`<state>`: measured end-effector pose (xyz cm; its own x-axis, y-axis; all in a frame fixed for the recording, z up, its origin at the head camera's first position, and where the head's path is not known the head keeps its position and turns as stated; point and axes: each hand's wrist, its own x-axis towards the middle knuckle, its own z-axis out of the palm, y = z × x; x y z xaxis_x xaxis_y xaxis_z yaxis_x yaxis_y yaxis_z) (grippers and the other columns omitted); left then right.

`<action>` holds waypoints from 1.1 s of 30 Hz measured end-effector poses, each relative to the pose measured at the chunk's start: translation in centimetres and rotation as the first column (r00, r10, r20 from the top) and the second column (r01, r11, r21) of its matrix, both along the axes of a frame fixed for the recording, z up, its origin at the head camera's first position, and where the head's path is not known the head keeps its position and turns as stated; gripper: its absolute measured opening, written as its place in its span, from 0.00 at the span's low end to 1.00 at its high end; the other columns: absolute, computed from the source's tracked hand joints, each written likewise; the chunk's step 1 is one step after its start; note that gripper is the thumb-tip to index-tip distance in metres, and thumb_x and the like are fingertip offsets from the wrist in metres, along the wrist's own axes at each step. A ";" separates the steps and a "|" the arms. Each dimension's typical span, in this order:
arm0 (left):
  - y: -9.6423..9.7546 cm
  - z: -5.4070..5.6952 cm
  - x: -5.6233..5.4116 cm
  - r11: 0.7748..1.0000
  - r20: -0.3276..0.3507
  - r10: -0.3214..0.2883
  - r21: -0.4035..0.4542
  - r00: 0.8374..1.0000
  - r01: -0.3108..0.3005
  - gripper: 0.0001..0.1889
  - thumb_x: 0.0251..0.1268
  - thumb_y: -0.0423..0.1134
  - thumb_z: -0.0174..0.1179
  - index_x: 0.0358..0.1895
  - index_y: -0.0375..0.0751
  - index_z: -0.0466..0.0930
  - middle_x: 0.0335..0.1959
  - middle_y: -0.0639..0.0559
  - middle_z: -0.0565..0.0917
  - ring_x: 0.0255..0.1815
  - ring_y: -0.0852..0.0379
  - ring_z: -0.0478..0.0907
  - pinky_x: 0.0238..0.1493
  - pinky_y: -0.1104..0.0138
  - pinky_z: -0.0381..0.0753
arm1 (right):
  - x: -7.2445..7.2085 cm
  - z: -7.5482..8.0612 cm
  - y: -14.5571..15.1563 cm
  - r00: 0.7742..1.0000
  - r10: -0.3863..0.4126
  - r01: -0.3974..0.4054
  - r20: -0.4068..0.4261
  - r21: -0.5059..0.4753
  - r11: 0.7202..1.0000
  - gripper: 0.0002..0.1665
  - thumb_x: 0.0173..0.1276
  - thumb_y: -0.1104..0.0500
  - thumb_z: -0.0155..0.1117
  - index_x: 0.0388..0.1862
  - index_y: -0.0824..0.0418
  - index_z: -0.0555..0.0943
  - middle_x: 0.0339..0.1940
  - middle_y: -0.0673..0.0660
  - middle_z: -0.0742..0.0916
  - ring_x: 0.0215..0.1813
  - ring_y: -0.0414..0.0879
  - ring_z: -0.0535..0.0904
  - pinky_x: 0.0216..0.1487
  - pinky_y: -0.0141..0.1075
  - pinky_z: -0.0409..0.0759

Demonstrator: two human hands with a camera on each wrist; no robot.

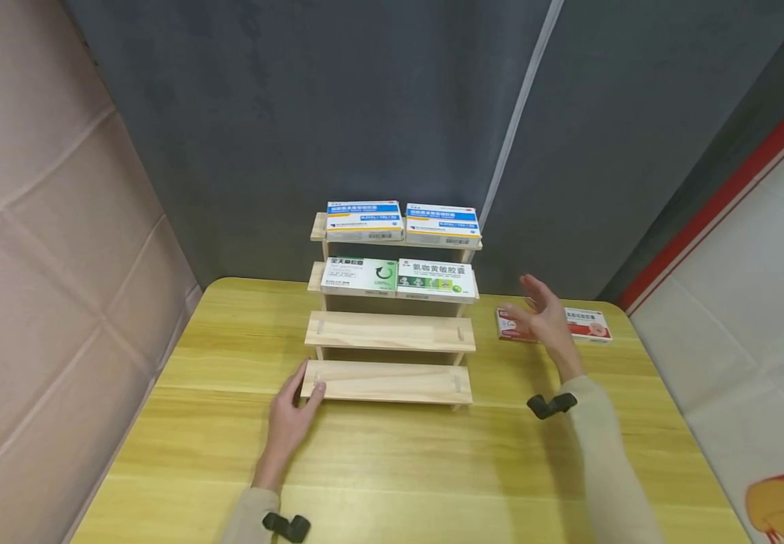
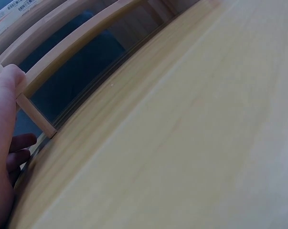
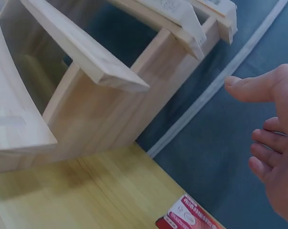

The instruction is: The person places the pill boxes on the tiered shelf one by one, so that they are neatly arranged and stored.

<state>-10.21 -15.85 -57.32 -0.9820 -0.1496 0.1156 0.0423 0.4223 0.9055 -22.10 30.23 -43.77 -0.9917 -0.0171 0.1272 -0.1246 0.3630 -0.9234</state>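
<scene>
1. one wooden rack point(image 1: 389, 381) with four shelves point(image 1: 390, 331) is seen on the table point(image 1: 392, 468); two blue-and-white boxes point(image 1: 365, 221) are borne by the top shelf, two green-and-white boxes point(image 1: 435, 279) by the one below.
2. at least one red-and-white box point(image 1: 589, 326) is seen lying on the table, right of the rack, near the back edge; part of it is hidden by the right hand point(image 1: 548, 325), so whether there are one or two cannot be told.
3. two hands are shown; the left end of the lowest shelf is gripped by the left hand point(image 1: 288, 419), its thumb laid on the board, its fingers passed round the outer side.
4. the right arm is stretched forward, the thumb held apart from loosely bent fingers; nothing is gripped.
5. the red-and-white box is placed below the right fingers, and a gap is shown between them.
</scene>
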 end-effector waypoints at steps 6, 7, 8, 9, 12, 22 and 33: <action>0.0 0.0 0.0 1.000 0.005 -0.002 0.005 1.000 0.002 0.35 0.72 0.56 0.61 0.78 0.52 0.63 0.77 0.43 0.67 0.78 0.38 0.63 0.79 0.42 0.60 | 0.0 -0.6 1.0 1.000 -0.030 0.030 0.009 0.008 1.000 0.49 0.69 0.57 0.70 0.81 0.65 0.55 0.81 0.65 0.65 0.82 0.61 0.58 0.83 0.56 0.55; 0.0 0.0 0.0 1.000 0.007 -0.001 0.006 1.000 0.001 0.35 0.72 0.56 0.61 0.78 0.52 0.63 0.77 0.43 0.67 0.78 0.38 0.63 0.79 0.41 0.60 | 0.0 -0.7 1.1 0.999 -0.036 0.036 0.011 0.011 0.999 0.49 0.69 0.56 0.71 0.81 0.65 0.55 0.81 0.65 0.65 0.82 0.61 0.58 0.83 0.57 0.55; 0.0 0.0 0.0 1.000 0.008 -0.001 0.006 1.000 0.001 0.36 0.72 0.56 0.61 0.78 0.52 0.63 0.77 0.43 0.67 0.78 0.38 0.63 0.79 0.41 0.60 | 0.0 -0.8 1.3 0.999 -0.044 0.044 0.017 0.013 0.999 0.49 0.69 0.55 0.71 0.81 0.65 0.56 0.81 0.65 0.65 0.82 0.61 0.58 0.83 0.57 0.55; 0.0 0.0 0.0 1.000 0.009 -0.001 0.005 1.000 0.001 0.36 0.72 0.56 0.61 0.78 0.52 0.63 0.77 0.43 0.67 0.78 0.37 0.63 0.79 0.41 0.59 | -0.1 -1.0 1.5 0.998 -0.057 0.057 0.028 0.018 0.998 0.49 0.69 0.54 0.71 0.81 0.64 0.56 0.81 0.65 0.65 0.82 0.61 0.58 0.83 0.56 0.55; 0.0 0.1 0.0 1.000 0.016 -0.004 -0.001 1.000 0.004 0.36 0.72 0.56 0.61 0.79 0.51 0.62 0.77 0.41 0.66 0.78 0.36 0.62 0.79 0.39 0.59 | 0.1 -1.4 2.0 0.996 -0.073 0.071 0.058 0.041 0.997 0.50 0.70 0.51 0.70 0.82 0.63 0.55 0.82 0.64 0.64 0.82 0.61 0.56 0.83 0.57 0.54; 0.0 0.0 0.0 1.000 0.018 0.000 -0.008 1.000 0.000 0.36 0.72 0.58 0.60 0.79 0.54 0.61 0.78 0.43 0.66 0.78 0.36 0.62 0.78 0.39 0.58 | 0.0 -2.9 3.5 0.988 -0.098 0.091 0.117 0.062 0.994 0.55 0.70 0.58 0.70 0.84 0.62 0.46 0.84 0.64 0.58 0.83 0.64 0.52 0.82 0.59 0.53; 0.1 -0.1 0.0 1.000 -0.013 0.005 -0.006 1.000 -0.005 0.35 0.72 0.54 0.62 0.78 0.51 0.63 0.77 0.41 0.67 0.77 0.36 0.63 0.78 0.39 0.60 | -0.5 -4.7 5.1 0.974 -0.102 0.086 0.203 0.085 0.993 0.57 0.68 0.63 0.69 0.84 0.65 0.43 0.84 0.67 0.53 0.83 0.65 0.49 0.82 0.59 0.54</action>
<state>-10.25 -15.76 -57.40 -0.9796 -0.1540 0.1291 0.0516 0.4284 0.9021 -22.62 35.33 -48.42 -0.9940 0.0761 -0.0784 0.1038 0.4329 -0.8954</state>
